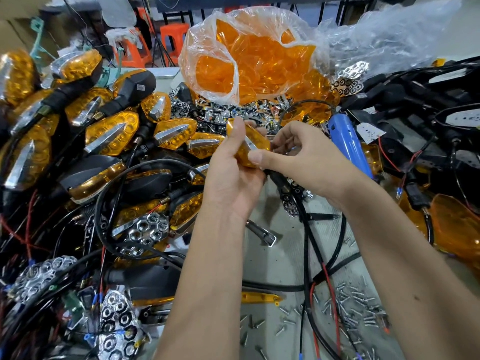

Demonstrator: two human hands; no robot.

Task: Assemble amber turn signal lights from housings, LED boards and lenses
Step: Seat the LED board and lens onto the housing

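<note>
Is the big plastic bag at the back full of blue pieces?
No, the clear plastic bag at the back of the table holds orange-amber lenses, not blue ones.

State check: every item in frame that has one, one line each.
left hand: grips the turn signal
right hand: pinches the same unit
turn signal: lens on, held above the table
lens bag: open, full
screws: loose on the table
finished lights: piled left
</note>
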